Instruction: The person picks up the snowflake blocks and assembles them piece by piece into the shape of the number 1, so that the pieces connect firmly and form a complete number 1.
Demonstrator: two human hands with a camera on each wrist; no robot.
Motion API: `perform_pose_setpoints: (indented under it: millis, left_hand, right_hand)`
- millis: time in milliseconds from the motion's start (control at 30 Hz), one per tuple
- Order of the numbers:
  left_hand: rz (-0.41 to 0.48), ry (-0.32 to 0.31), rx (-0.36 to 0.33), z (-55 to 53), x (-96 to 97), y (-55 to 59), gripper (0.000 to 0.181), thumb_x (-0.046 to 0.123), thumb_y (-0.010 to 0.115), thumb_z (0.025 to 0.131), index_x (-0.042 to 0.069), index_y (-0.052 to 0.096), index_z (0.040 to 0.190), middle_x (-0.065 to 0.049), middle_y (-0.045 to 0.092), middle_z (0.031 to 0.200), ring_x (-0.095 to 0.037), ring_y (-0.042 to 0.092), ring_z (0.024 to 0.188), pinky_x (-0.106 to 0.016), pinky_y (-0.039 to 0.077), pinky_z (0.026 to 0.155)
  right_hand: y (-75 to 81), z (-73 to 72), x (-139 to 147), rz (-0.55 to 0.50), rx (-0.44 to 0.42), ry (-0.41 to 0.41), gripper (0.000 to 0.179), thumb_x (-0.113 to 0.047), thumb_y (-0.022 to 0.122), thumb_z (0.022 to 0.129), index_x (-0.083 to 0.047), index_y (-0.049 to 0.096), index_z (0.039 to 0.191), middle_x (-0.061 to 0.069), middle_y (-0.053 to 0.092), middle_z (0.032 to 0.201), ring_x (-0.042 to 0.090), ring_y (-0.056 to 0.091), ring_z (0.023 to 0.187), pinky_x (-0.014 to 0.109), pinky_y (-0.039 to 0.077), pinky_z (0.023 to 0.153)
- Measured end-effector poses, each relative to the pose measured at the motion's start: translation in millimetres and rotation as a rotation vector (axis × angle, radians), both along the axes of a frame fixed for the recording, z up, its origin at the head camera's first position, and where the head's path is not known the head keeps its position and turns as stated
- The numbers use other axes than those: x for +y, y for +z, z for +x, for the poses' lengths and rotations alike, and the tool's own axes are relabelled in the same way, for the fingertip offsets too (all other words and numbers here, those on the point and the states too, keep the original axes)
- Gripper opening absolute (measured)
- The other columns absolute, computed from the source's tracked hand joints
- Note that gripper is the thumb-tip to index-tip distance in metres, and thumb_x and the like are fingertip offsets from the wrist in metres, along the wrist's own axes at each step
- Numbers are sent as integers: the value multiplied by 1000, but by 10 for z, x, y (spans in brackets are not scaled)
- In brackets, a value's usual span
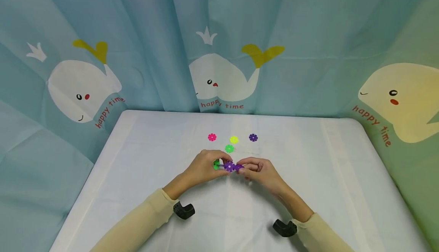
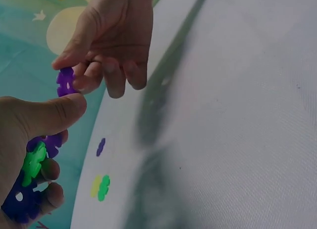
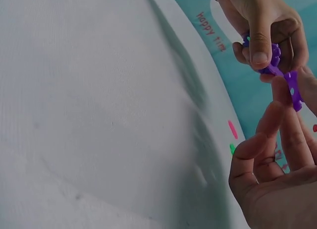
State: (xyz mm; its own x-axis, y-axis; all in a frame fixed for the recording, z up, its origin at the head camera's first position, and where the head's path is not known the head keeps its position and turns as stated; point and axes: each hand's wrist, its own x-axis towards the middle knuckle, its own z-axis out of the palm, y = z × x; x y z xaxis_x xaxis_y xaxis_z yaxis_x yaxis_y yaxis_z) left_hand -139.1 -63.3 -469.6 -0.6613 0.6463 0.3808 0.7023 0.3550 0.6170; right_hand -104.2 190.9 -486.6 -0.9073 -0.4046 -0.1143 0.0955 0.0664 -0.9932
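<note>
Two-handed: pinching a purple disc (image 2: 63, 80) in the right hand (image 1: 263, 172), against a purple-green-blue cluster (image 2: 34, 162) clamped in the left hand (image 1: 203, 167). Held over the table (image 1: 154, 137), near a pink disc (image 1: 210, 138), yellow disc (image 1: 234, 140), green disc (image 1: 229, 148) and violet disc (image 1: 252, 138).

The discs (image 1: 229, 166) look smooth plastic, the curtain (image 1: 151, 53) cloth.

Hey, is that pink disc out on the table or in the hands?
On the table: the pink disc lies flat there, beyond the left hand and the right hand, touching neither.
</note>
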Motion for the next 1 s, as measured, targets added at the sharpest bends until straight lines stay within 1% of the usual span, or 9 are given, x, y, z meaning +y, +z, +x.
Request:
perform_pose_setpoints:
  millis: [167, 300, 400, 533, 633, 733, 833, 900, 1000]
  left_hand:
    - [5, 1, 29, 6, 0, 3, 33, 13, 91, 79, 7, 76, 107, 0, 75, 97, -8, 67, 87, -18, 54, 79]
    - [11, 8, 66, 10, -2, -4, 33, 12, 92, 77, 6, 77, 106, -1, 76, 97, -10, 69, 86, -19, 54, 78]
    - [15, 17, 94, 15, -2, -20, 32, 12, 93, 76, 6, 77, 104, -2, 77, 97, -11, 70, 87, -20, 55, 78]
    - [37, 19, 108, 23, 1, -48, 31, 11, 93, 76, 5, 78, 102, -3, 77, 97, -12, 72, 87, -21, 56, 78]
    - [76, 9, 114, 23, 14, -55, 30, 10, 93, 76, 4, 78, 101, -5, 78, 96, -14, 73, 87, -26, 58, 78]
    - [109, 5, 135, 17, 37, -49, 29, 9, 93, 75, 3, 79, 99, -6, 78, 96, -16, 74, 88, -29, 59, 78]
    - [120, 17, 156, 14, 52, -48, 30, 9, 94, 73, 3, 79, 98, -6, 78, 94, -16, 74, 88, -26, 59, 78]
    - [118, 23, 156, 14, 55, -51, 30, 8, 95, 72, 3, 79, 97, -6, 78, 94, -16, 75, 87, -25, 58, 78]
    - [115, 26, 134, 14, 55, -59, 30, 10, 94, 73, 3, 79, 99, -6, 78, 95, -16, 74, 88, -26, 58, 79]
  right_hand:
    - [-33, 10, -29, -16, -47, -5, 33, -15, 71, 99, 5, 66, 125, 16, 76, 97, 11, 60, 71, 27, 52, 67]
    - [-60, 32, -71, -57, -120, -28, 36, -17, 72, 98, 5, 65, 126, 3, 72, 82, 10, 57, 70, 25, 50, 67]
    - [-78, 47, -107, -116, -175, -57, 36, -16, 73, 97, 6, 65, 125, -3, 68, 77, 8, 55, 68, 23, 50, 66]
    - [-102, 55, -145, -186, -203, -60, 30, -10, 72, 97, 5, 66, 122, -1, 73, 85, 6, 55, 68, 22, 51, 66]
    - [-101, 51, -152, -222, -208, -53, 24, -7, 70, 97, 4, 66, 119, 1, 74, 87, 7, 55, 68, 21, 49, 65]
    - [-89, 44, -144, -242, -208, -52, 20, -5, 70, 97, 2, 67, 116, 1, 74, 86, 8, 56, 68, 21, 47, 62]
    - [-78, 34, -138, -262, -209, -39, 16, -4, 68, 98, 0, 67, 114, 0, 74, 86, 8, 56, 68, 20, 46, 62]
    - [-77, 26, -135, -276, -213, -25, 15, -4, 67, 99, -1, 68, 114, 0, 75, 87, 8, 57, 69, 21, 47, 64]
    - [-79, 16, -126, -273, -205, -17, 16, -6, 68, 99, -2, 68, 115, 0, 75, 89, 9, 57, 70, 22, 48, 66]
